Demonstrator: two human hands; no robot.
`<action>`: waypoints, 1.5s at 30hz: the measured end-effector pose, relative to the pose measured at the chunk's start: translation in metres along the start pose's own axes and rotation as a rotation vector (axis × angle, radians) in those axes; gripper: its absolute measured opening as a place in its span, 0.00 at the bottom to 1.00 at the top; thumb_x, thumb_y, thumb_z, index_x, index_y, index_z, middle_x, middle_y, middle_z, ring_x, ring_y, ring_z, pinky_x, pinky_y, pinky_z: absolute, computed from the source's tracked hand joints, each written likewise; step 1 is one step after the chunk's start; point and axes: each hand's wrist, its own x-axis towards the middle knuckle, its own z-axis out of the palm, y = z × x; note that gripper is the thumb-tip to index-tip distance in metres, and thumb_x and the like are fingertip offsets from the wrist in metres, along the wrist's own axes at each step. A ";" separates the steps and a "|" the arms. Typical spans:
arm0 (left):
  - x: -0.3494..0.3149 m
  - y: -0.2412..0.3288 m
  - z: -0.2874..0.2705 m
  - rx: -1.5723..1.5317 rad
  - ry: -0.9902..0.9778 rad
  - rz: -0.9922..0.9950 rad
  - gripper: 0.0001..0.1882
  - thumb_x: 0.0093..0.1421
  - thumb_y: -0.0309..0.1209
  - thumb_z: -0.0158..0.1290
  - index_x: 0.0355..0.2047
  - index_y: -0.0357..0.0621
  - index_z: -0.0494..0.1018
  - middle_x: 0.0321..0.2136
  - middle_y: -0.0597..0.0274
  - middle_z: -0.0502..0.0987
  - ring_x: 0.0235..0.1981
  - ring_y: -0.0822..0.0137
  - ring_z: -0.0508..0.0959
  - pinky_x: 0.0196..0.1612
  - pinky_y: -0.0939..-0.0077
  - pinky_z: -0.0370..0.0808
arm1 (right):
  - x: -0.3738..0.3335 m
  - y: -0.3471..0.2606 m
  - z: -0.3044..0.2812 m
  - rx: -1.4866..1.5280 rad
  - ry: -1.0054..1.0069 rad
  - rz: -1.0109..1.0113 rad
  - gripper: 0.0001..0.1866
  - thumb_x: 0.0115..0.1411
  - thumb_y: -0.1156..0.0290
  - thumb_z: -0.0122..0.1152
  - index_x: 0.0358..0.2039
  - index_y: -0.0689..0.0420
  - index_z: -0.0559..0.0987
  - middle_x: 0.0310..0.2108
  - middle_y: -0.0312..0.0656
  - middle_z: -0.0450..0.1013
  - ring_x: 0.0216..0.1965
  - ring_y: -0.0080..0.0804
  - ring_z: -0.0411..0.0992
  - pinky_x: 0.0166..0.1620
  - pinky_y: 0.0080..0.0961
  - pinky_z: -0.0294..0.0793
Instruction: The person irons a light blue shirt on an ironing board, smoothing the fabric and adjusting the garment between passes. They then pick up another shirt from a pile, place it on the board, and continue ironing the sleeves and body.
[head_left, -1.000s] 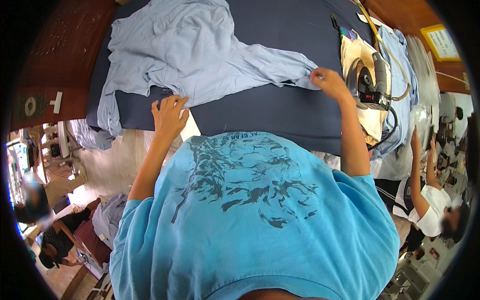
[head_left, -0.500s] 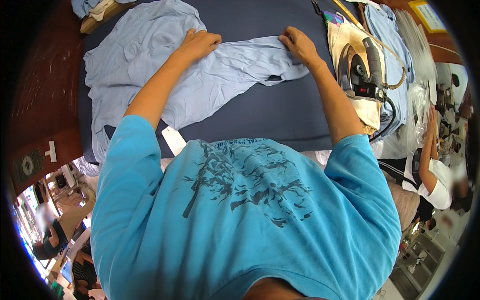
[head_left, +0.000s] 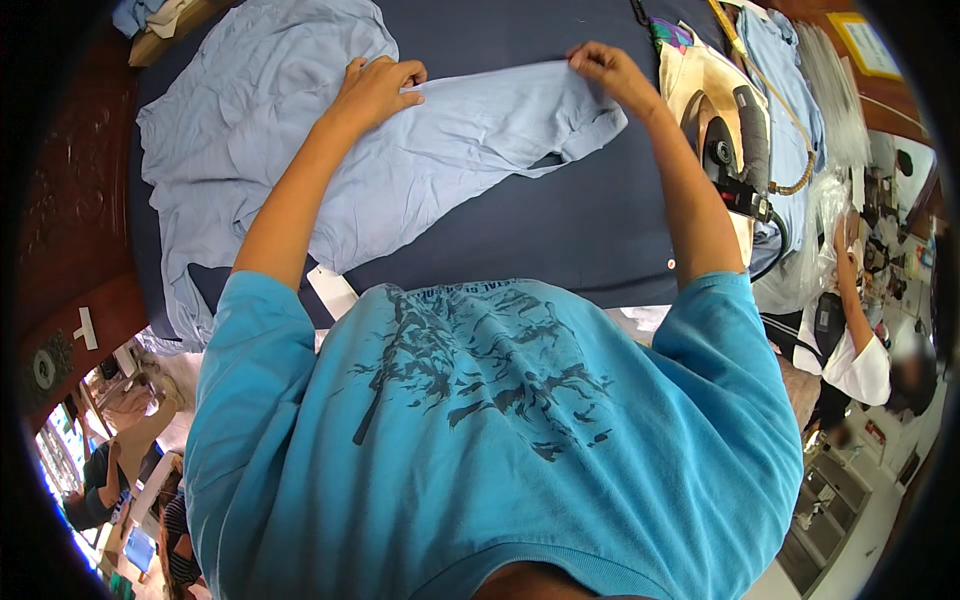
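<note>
A crumpled light blue shirt (head_left: 270, 130) is spread over the dark blue padded table, with one sleeve (head_left: 500, 110) stretched out to the right. At the sleeve's upper edge, toward the shirt's body, my left hand (head_left: 375, 92) is closed on the cloth, fingers curled and thumb close by. The corner of the cuff end is pinched between the thumb and fingers of my right hand (head_left: 610, 75). Between my hands the sleeve's upper edge runs nearly straight. A slit shows near the cuff's lower side. What lies under my left palm is hidden.
An iron (head_left: 735, 150) with a grey wrapped handle rests on a cream cloth (head_left: 690, 75), right of my right forearm. Its hose (head_left: 795, 187) and cord run alongside. Folded light blue garments (head_left: 770, 50) and clear plastic (head_left: 835, 110) lie farther right. Other people are at both sides.
The sleeve is now flatter and tauter along its upper edge, with its cuff end spread wider. My right hand has moved slightly up; the whole view has shifted a little.
</note>
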 end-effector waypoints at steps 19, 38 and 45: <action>0.026 0.043 0.061 0.127 0.360 0.118 0.19 0.55 0.29 0.42 0.48 0.54 0.69 0.51 0.68 0.67 0.54 0.66 0.65 0.52 0.55 0.59 | -0.053 -0.027 0.069 -0.766 0.272 -0.560 0.09 0.50 0.73 0.53 0.33 0.54 0.73 0.32 0.35 0.71 0.39 0.36 0.68 0.48 0.34 0.63; -0.067 0.090 0.059 0.156 0.285 0.281 0.24 0.51 0.39 0.51 0.49 0.49 0.66 0.44 0.60 0.69 0.45 0.63 0.69 0.47 0.59 0.61 | -0.094 -0.051 0.072 -0.711 0.052 -0.479 0.22 0.46 0.56 0.64 0.41 0.50 0.73 0.43 0.35 0.69 0.44 0.35 0.65 0.46 0.34 0.62; -0.072 0.078 0.068 0.284 0.307 0.200 0.15 0.46 0.29 0.52 0.37 0.46 0.69 0.32 0.63 0.71 0.32 0.64 0.73 0.35 0.69 0.67 | -0.069 -0.026 0.086 -0.890 0.032 -0.387 0.13 0.53 0.58 0.58 0.34 0.53 0.76 0.38 0.34 0.70 0.43 0.35 0.66 0.43 0.33 0.63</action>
